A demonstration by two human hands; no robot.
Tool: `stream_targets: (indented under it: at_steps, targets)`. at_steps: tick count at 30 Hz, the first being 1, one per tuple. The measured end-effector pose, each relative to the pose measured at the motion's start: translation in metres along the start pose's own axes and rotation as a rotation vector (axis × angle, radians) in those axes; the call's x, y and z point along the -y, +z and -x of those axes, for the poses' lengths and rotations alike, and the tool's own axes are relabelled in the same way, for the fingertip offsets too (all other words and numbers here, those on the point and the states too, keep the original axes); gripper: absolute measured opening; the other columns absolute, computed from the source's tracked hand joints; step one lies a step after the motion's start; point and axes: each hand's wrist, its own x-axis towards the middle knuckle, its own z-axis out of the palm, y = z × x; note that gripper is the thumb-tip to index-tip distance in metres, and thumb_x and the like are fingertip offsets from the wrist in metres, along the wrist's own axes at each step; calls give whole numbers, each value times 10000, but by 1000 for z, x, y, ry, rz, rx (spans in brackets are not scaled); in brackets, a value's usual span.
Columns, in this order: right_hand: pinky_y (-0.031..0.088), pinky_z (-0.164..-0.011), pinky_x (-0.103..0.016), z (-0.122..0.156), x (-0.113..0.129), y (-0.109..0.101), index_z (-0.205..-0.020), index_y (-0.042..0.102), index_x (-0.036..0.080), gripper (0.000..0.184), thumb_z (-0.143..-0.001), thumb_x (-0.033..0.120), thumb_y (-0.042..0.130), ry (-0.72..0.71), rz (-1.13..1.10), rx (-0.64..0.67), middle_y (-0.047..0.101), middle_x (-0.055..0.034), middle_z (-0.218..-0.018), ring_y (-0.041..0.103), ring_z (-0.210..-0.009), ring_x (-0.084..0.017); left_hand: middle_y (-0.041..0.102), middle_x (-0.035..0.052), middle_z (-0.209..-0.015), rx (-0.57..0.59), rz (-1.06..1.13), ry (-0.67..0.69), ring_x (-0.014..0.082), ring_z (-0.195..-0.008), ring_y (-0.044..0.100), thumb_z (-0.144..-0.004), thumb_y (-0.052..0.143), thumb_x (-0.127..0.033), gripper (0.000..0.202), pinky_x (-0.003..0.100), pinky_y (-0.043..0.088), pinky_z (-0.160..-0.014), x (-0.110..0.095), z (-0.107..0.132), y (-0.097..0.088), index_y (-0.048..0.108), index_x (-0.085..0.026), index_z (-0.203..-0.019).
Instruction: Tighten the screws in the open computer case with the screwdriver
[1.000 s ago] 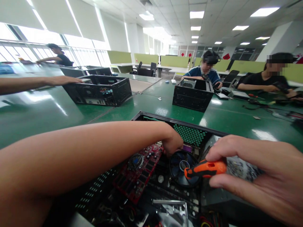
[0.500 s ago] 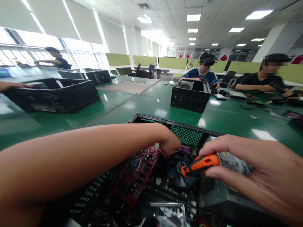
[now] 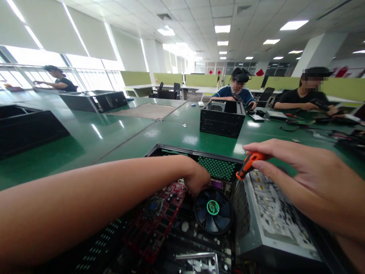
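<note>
An open computer case (image 3: 242, 156) lies in front of me. My left hand (image 3: 197, 177) reaches down inside it, at the far edge of the round black cooling fan (image 3: 204, 220); its fingertips are hidden. Left of the fan lies a red circuit card (image 3: 167, 219). My right hand (image 3: 305, 175) grips an orange-and-black screwdriver (image 3: 248, 164) between thumb and fingers, raised above the metal power supply box (image 3: 265, 234). The handle's end tilts down and left; no shaft shows. A bent silvery metal piece (image 3: 196, 256) lies low in the case.
Other black computer cases stand on the green table (image 3: 128, 146): one ahead (image 3: 219, 123), one at the left edge (image 3: 28, 131), one farther back (image 3: 94, 101). Cables (image 3: 322, 131) lie at the right. Two people sit across the table, another at far left.
My right hand has lifted the screwdriver up and away from the fan, uncovering the fan's hub and the power supply. My left hand stays beside the fan. The view has shifted slightly.
</note>
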Motion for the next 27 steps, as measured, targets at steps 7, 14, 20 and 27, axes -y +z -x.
stream_targets:
  at_steps: [7,14,20,27]
  targets:
    - [688,-855,-299,-3,0,1,-1293,772,243,261,-1128,284,573,-30,-11,44,885,-21,-1230,863,-1043,-204,768,28,-810,13,13,12,215,-757,663,-820,750,-143,233,312,470,-671,-4,3,-4,582,-230,-684]
    - [681,-902,-328,-4,4,8,-1297,775,228,273,-1128,265,564,-7,-64,62,881,-44,-1235,856,-1044,-213,740,-10,-756,-3,16,-10,193,-719,630,-745,808,-104,251,293,462,-659,-5,4,-3,597,-225,-682]
    - [688,-938,-402,-5,5,6,-1283,797,236,290,-1118,279,562,38,-124,138,879,-84,-1227,855,-1055,-263,758,0,-753,1,36,9,214,-751,669,-719,788,-76,244,301,483,-685,-5,5,-5,607,-228,-663]
    - [676,-935,-361,-6,5,9,-1243,800,234,260,-1112,272,579,23,-123,109,881,-57,-1190,851,-1028,-231,649,-46,-576,-37,93,5,189,-656,627,-643,820,-47,284,271,445,-614,-1,1,-1,605,-230,-600]
